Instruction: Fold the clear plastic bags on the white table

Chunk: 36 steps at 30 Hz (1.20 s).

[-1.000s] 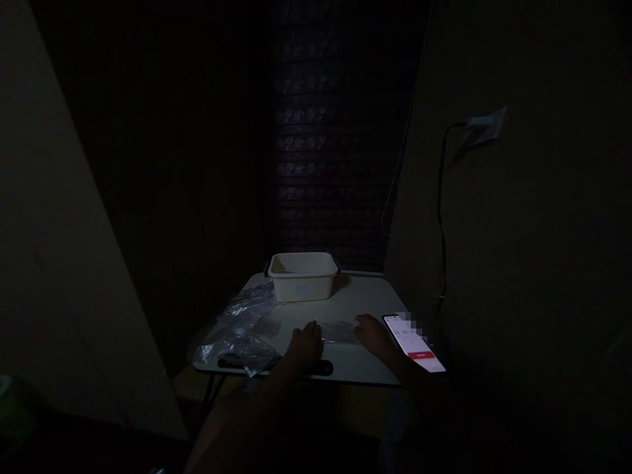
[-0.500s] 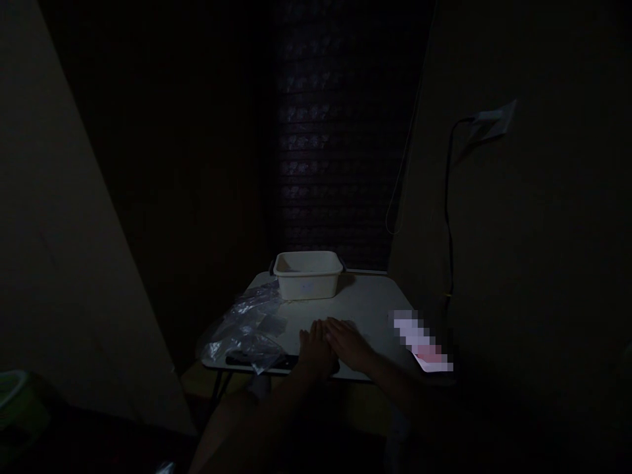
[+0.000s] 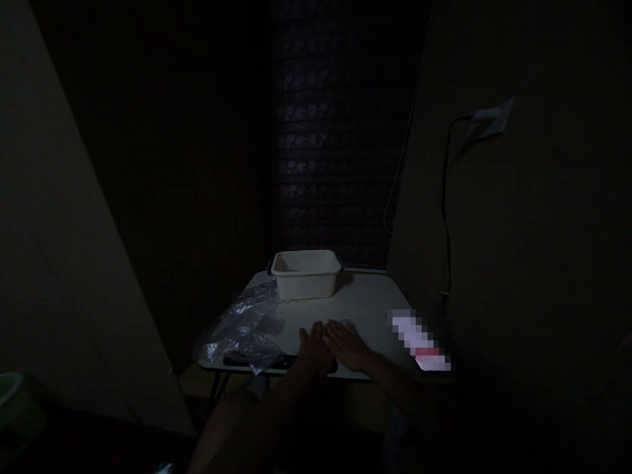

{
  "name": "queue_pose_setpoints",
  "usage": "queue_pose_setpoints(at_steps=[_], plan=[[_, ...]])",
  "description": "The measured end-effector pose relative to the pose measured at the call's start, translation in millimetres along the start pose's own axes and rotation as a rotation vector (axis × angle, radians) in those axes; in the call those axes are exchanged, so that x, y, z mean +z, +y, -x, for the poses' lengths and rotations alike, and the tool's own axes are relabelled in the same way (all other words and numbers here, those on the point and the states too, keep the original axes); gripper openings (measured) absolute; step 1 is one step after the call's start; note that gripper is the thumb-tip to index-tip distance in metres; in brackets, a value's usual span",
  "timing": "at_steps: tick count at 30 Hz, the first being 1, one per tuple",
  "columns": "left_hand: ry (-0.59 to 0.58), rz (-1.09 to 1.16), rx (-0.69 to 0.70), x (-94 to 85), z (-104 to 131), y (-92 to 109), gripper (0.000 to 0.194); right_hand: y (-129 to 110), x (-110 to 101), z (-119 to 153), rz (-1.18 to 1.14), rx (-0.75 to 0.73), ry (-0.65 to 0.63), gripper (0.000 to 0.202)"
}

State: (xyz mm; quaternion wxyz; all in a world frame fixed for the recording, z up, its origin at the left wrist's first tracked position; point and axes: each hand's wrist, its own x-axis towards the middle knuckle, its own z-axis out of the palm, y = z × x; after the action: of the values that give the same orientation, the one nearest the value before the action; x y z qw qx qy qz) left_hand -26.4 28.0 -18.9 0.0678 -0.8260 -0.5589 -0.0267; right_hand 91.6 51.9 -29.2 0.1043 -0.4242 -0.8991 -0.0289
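In dim light, my left hand (image 3: 316, 351) lies palm down near the front edge of a white table (image 3: 365, 296), its fingers stretched forward. My right hand (image 3: 346, 345) rests flat beside it, fingers extended, the two hands touching at the fingertips. A faint clear piece of plastic (image 3: 350, 325) shows just beyond my right fingers; what lies under the palms is hidden. Behind the hands stands a white rectangular tub (image 3: 307, 284) with dark handles. Crumpled clear plastic bags (image 3: 241, 329) cover the table's left side.
A lit phone-like screen (image 3: 417, 339), blurred out, lies at the table's right edge. A dark strip (image 3: 237, 361) runs along the front edge. A cable (image 3: 446, 197) hangs from a wall socket (image 3: 488, 124). A green bin (image 3: 20, 408) stands at lower left.
The fingers of my right hand have spread a little and lie flatter. My left hand has hardly moved. The view has shifted slightly.
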Motion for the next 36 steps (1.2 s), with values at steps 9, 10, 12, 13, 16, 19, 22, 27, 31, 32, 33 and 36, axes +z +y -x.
queue_pose_setpoints(at_steps=[9, 10, 12, 13, 16, 19, 22, 27, 31, 32, 33, 36], plan=[[0.008, -0.018, -0.041, -3.0, 2.0, 1.6, 0.058, 16.0, -11.2, 16.6, 0.065, 0.134, -0.039, 0.051], [0.002, -0.019, -0.040, -3.7, 2.2, 1.6, 0.058, 17.6, -12.2, 18.1, 0.066, 0.142, -0.044, 0.051], [0.006, -0.022, -0.038, -4.8, 2.7, 1.4, 0.059, 20.2, -13.4, 20.1, 0.070, 0.159, -0.048, 0.051], [0.010, -0.024, -0.037, -5.2, 3.0, 1.3, 0.059, 21.2, -13.7, 20.7, 0.072, 0.167, -0.046, 0.050], [0.021, -0.033, -0.032, -5.3, 3.7, 1.1, 0.059, 23.2, -14.4, 22.3, 0.075, 0.196, -0.045, 0.050], [0.018, -0.029, -0.034, -3.8, 3.5, 1.3, 0.059, 25.0, -17.5, 24.4, 0.097, 0.225, -0.041, 0.048], [0.044, -0.021, -0.039, -1.1, 2.7, 1.5, 0.059, 26.5, -23.3, 25.0, 0.126, 0.231, -0.036, 0.042], [0.022, -0.015, -0.042, -1.4, 2.1, 1.5, 0.058, 18.2, -25.2, 13.1, 0.094, 0.233, 0.029, 0.044], [-0.031, -0.012, -0.026, -5.5, 2.2, 0.7, 0.053, 1.8, -13.9, -0.1, 0.019, 0.115, 0.003, 0.045], [-0.038, -0.010, -0.020, -6.1, 2.2, 0.4, 0.052, -1.3, -11.2, -1.8, 0.000, 0.091, -0.012, 0.045], [-0.042, -0.008, -0.014, -6.4, 2.1, 0.1, 0.051, -3.5, -9.1, -2.7, -0.014, 0.073, -0.026, 0.046], [-0.037, -0.004, -0.006, -5.6, 1.9, -0.1, 0.051, -3.5, -6.8, -1.1, -0.041, 0.073, -0.058, 0.047]])
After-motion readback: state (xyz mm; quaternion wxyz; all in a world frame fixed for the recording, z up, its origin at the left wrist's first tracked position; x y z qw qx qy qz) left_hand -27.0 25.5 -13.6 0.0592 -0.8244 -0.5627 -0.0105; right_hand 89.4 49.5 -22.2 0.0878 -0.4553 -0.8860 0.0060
